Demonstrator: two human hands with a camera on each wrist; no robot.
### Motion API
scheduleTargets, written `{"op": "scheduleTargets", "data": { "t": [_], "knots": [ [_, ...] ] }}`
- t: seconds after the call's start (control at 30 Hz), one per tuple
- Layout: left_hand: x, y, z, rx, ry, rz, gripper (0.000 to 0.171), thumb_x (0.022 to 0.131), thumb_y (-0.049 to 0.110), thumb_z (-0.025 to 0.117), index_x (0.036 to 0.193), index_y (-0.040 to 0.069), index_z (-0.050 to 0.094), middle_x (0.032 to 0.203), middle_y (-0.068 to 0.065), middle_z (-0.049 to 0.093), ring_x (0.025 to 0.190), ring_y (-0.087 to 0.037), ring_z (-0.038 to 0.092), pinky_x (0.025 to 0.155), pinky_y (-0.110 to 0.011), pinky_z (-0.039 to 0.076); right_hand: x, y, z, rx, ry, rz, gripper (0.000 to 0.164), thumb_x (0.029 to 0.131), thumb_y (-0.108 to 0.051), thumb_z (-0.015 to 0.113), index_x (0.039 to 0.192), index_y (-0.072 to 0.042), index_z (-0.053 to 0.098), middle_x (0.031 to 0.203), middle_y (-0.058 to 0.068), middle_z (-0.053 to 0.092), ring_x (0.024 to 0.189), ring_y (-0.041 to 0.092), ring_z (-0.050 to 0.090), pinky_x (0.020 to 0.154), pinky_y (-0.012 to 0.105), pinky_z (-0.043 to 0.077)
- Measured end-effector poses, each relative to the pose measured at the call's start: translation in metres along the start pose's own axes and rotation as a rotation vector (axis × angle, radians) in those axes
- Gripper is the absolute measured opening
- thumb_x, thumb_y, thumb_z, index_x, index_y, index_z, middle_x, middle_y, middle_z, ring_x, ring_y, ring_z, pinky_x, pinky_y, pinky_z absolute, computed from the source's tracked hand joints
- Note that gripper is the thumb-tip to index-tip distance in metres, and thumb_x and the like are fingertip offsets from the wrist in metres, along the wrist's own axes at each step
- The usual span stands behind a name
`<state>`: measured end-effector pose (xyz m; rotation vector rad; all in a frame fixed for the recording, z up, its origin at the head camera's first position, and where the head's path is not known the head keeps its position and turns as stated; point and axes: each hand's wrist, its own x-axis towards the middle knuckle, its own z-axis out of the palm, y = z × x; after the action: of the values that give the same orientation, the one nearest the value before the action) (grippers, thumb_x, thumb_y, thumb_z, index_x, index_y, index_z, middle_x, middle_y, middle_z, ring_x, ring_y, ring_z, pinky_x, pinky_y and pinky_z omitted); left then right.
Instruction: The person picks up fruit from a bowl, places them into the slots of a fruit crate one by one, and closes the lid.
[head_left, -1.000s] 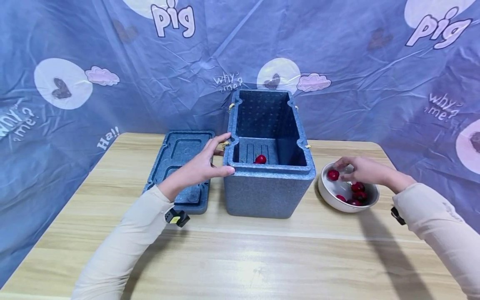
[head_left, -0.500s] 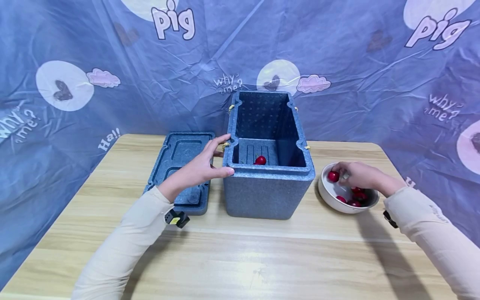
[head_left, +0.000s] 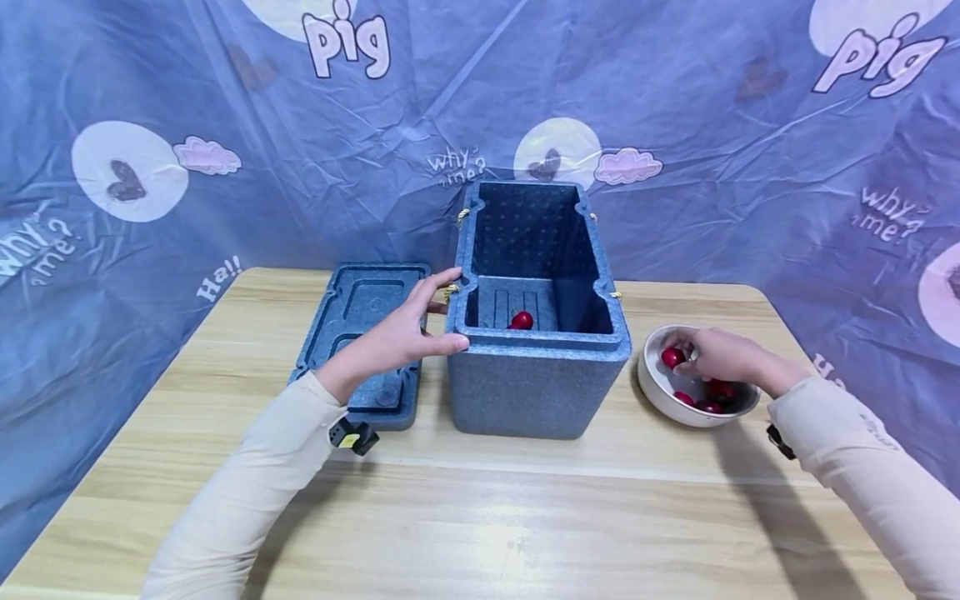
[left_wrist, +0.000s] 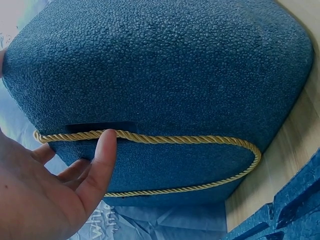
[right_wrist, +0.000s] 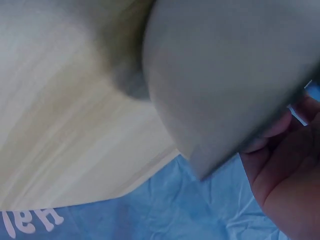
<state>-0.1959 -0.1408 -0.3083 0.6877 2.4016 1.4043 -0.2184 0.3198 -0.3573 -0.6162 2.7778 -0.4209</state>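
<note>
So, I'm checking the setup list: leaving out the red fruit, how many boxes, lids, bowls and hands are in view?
Blue box: 1
Blue lid: 1
White bowl: 1
Hands: 2 (left hand, right hand)
Total: 5

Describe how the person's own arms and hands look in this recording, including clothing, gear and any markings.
On the left is a long cream fabric sleeve, with a small black boxy device bearing a yellow patch at the wrist. The matching right sleeve carries small, unreadable lettering; a black wrist device partly shows. The left hand and right hand wear no gloves.
</note>
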Motion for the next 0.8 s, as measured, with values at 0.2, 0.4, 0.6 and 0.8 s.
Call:
{"op": "scheduleTargets", "data": {
  "t": [0.2, 0.4, 0.6, 0.8],
  "knots": [
    [0.0, 0.0, 0.0, -0.004, 0.0, 0.0, 0.1, 0.073, 0.068, 0.068, 0.152, 0.039, 0.014, 0.16, 0.0, 0.007, 0.139, -0.031, 0.034, 0.098, -0.051, 0.043, -0.005, -0.004, -0.013, 0.037, 0.009, 0.018, 0.032, 0.081, -0.007, 0.069, 0.11, 0.003, 0.061, 0.085, 0.005, 0.063, 0.072, 0.012, 0.055, 0.064, 0.026, 0.046],
    [-0.001, 0.0, 0.0, 0.008, -0.001, -0.002, 0.103, 0.071, 0.073, 0.067, 0.152, 0.04, 0.014, 0.16, -0.001, 0.008, 0.139, -0.031, 0.035, 0.099, -0.053, 0.043, -0.009, -0.012, -0.026, 0.027, 0.036, 0.018, 0.033, 0.083, -0.008, 0.07, 0.112, 0.003, 0.06, 0.086, 0.005, 0.064, 0.071, 0.012, 0.058, 0.063, 0.026, 0.047],
    [-0.002, 0.001, 0.0, 0.013, -0.001, 0.001, 0.105, 0.069, 0.077, 0.065, 0.152, 0.04, 0.014, 0.16, -0.001, 0.008, 0.138, -0.031, 0.035, 0.099, -0.054, 0.043, -0.009, -0.025, -0.048, -0.069, 0.107, -0.004, 0.032, 0.082, -0.01, 0.072, 0.111, 0.0, 0.062, 0.087, 0.004, 0.066, 0.071, 0.01, 0.057, 0.064, 0.026, 0.044],
    [-0.001, 0.0, 0.001, 0.014, 0.005, 0.002, 0.104, 0.069, 0.076, 0.066, 0.152, 0.04, 0.014, 0.159, -0.001, 0.01, 0.138, -0.03, 0.035, 0.098, -0.054, 0.043, -0.009, -0.047, -0.078, -0.103, 0.161, 0.024, 0.035, 0.085, -0.017, 0.072, 0.116, -0.004, 0.061, 0.094, 0.006, 0.065, 0.065, 0.007, 0.056, 0.061, 0.028, 0.044]
  ]
}}
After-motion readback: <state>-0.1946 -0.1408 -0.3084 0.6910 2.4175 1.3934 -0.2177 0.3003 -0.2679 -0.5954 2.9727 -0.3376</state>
